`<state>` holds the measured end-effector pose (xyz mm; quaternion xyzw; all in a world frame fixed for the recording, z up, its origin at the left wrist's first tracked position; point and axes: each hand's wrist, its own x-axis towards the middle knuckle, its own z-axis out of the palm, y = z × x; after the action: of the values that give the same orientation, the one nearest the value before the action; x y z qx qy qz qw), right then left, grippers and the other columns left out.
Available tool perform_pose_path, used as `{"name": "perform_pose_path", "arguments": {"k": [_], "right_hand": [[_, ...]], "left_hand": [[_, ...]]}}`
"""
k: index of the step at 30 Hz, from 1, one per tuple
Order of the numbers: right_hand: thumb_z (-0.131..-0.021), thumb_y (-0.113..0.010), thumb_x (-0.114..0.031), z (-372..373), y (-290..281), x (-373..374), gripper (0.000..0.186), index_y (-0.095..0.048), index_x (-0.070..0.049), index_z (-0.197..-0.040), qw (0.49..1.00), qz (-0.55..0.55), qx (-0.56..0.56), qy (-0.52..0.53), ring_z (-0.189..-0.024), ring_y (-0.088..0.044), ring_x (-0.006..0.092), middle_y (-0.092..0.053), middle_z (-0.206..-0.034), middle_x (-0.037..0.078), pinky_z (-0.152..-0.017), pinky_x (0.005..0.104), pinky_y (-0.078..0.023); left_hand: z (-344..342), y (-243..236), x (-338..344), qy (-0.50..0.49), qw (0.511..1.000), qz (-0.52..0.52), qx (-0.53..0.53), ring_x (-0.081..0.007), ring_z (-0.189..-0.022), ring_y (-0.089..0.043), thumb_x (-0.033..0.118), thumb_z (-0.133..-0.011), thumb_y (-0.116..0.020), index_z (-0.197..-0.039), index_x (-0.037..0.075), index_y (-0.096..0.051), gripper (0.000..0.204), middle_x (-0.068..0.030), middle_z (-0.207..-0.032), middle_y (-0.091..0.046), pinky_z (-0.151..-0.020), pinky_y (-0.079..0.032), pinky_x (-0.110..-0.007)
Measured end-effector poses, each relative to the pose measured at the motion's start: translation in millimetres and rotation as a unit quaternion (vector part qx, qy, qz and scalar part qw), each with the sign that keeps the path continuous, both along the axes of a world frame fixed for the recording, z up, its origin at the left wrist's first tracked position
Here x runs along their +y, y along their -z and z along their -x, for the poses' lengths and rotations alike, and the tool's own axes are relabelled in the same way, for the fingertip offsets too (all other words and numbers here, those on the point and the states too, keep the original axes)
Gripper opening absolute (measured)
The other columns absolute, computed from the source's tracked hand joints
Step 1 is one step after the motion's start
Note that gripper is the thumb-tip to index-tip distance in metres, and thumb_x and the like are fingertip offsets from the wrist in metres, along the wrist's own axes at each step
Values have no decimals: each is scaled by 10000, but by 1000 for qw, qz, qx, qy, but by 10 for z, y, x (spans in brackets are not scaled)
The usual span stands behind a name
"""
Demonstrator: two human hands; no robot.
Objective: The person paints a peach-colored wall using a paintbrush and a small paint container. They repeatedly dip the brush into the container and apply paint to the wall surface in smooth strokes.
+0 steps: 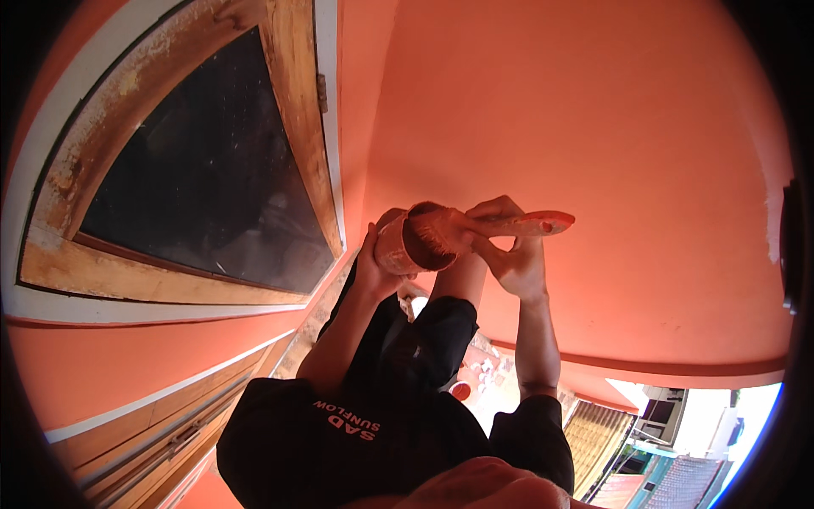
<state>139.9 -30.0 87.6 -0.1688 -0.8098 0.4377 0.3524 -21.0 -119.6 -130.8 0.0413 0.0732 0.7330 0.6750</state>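
My left hand [376,265] wraps around the side of a paint-smeared cup [392,245]. The cup is tilted, its dark opening turned toward my right hand. A wide paintbrush [543,223] is gripped between the fingers and thumb of my right hand [515,265]. Its handle points right, and its orange-coated bristles reach into the mouth of the cup, against the rim. How much paint the cup holds is hidden by the brush and shadow.
An orange wall [577,110] rises in front and to the right. At the left is a window with a worn wooden frame [153,284] and dark glass. Far below, a small red container [460,390] stands on the ground. Corrugated roofing [598,433] shows at lower right.
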Motion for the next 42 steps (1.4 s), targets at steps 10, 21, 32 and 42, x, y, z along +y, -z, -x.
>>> {"name": "perform_pose_path", "arguments": {"k": [10,21,32,42], "right_hand": [[-758,-780,-28,164,53,-68,250,-825,-109,-990,976,-158,-149,-9,-792,-615,189,-717,-932,18,-685,334,-540],[-703,-801,-50,242,88,35,236,-828,-118,-928,973,-177,-151,4,-770,-552,203,-747,-926,-10,-681,363,-515],[-698,-820,-47,333,167,-26,275,-838,-160,-949,931,-292,-214,-29,-753,-467,193,-734,-848,-54,-708,342,-466],[-704,-831,-92,180,30,147,283,-817,-179,-973,951,-284,-108,-61,-702,-509,187,-703,-806,3,-603,334,-478]], "left_hand": [[-71,-185,-40,22,1000,-8,10,-341,-1421,-464,659,-1016,-332,-1561,150,-375,747,-148,-1532,-458,-1138,-432,-570],[-48,-25,-9,51,990,-107,-74,-317,-1361,-534,752,-978,-361,-1565,172,-365,825,-137,-1508,-488,-982,-566,-470],[-60,-4,-21,36,997,-47,-41,-239,-1174,-634,808,-957,-342,-1499,205,-456,819,-79,-1374,-588,-714,-554,-348],[-32,-97,-15,44,999,19,-15,-255,-1209,-639,730,-963,-430,-1468,203,-464,731,-104,-1403,-562,-785,-640,-395]]}}
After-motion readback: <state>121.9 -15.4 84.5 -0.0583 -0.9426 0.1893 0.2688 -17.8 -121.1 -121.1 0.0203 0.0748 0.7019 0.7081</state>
